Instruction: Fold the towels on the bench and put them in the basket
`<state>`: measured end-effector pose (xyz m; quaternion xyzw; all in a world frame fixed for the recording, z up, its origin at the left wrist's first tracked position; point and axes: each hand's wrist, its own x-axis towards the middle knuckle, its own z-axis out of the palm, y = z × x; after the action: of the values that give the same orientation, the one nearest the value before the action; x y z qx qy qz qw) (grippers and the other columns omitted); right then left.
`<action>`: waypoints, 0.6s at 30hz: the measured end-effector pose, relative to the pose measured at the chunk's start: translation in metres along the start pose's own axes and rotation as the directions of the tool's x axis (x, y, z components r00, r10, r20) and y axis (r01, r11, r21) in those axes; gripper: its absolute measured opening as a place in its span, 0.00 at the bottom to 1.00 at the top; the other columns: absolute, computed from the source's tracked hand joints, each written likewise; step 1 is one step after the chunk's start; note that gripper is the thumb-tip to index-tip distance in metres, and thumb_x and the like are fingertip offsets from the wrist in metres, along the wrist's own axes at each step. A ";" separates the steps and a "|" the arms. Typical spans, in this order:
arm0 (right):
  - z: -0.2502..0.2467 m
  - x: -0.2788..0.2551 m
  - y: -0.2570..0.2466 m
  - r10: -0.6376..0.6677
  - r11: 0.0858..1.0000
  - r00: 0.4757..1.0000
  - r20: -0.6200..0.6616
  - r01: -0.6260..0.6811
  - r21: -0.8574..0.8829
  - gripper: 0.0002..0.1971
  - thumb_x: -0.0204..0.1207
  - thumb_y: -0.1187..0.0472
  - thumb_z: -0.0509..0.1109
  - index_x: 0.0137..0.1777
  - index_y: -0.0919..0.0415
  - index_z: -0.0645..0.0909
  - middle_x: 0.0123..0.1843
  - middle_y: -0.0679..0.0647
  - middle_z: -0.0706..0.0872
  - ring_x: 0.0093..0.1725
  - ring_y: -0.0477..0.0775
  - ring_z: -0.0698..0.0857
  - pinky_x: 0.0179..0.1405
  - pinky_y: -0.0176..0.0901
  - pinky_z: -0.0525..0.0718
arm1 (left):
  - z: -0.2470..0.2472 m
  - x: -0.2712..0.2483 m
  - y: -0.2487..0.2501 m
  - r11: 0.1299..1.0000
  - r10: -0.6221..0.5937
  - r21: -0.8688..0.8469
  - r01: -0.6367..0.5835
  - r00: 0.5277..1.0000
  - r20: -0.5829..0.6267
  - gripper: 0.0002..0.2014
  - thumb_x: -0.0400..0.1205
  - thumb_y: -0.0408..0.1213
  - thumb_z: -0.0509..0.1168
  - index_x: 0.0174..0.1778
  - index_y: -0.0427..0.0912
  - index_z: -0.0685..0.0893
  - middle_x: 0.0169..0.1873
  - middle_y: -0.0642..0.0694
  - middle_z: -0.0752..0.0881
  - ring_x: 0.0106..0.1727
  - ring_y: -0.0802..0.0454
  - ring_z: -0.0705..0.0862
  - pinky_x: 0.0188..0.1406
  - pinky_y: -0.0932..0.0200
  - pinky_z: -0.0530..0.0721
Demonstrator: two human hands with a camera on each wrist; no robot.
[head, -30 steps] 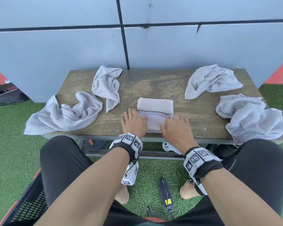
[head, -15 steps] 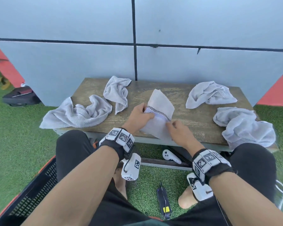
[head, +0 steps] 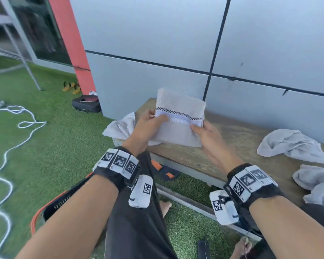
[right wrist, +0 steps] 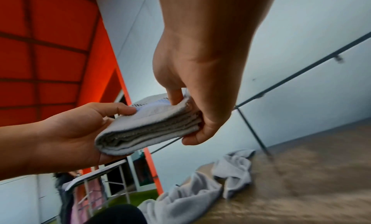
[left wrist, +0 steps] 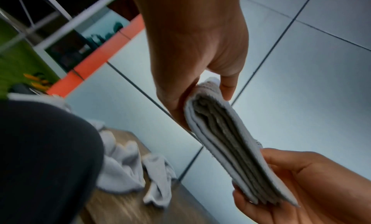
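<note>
A folded grey towel (head: 178, 116) with a checked band is held in the air above the left end of the wooden bench (head: 238, 139). My left hand (head: 148, 126) grips its left edge, thumb on top. My right hand (head: 204, 133) pinches its right edge. The wrist views show the folded towel (left wrist: 230, 141) (right wrist: 148, 127) as a stack of several layers clamped between thumb and fingers of both hands. The black basket (head: 52, 206) with an orange rim sits on the grass at lower left, mostly hidden by my left arm.
Crumpled grey towels lie on the bench: one at the left end (head: 120, 128), one at the right (head: 292, 144), another at the far right edge (head: 316, 182). A white rope (head: 11, 146) snakes over the grass. A black case (head: 86, 103) sits by the wall.
Both hands lifted the folded towel off the bench and carried it left. My head turned left, so the grass and basket side came into view.
</note>
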<state>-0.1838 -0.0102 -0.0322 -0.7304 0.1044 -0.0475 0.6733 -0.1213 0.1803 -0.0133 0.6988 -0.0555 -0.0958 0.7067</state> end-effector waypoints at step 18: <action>0.249 0.140 0.034 0.073 0.934 0.800 0.596 0.155 -0.322 0.13 0.84 0.68 0.68 0.63 0.51 0.80 0.54 0.45 0.90 0.50 0.43 0.90 0.47 0.41 0.90 | -0.262 -0.001 -0.100 0.984 -0.176 -0.062 0.166 0.885 -0.431 0.09 0.85 0.36 0.70 0.61 0.44 0.84 0.55 0.40 0.91 0.50 0.48 0.91 0.44 0.53 0.89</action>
<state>0.0012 0.1991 -0.0985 -0.8189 -0.1227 0.1901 0.5275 -0.0726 0.4358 -0.1174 0.6964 0.1663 -0.0002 0.6981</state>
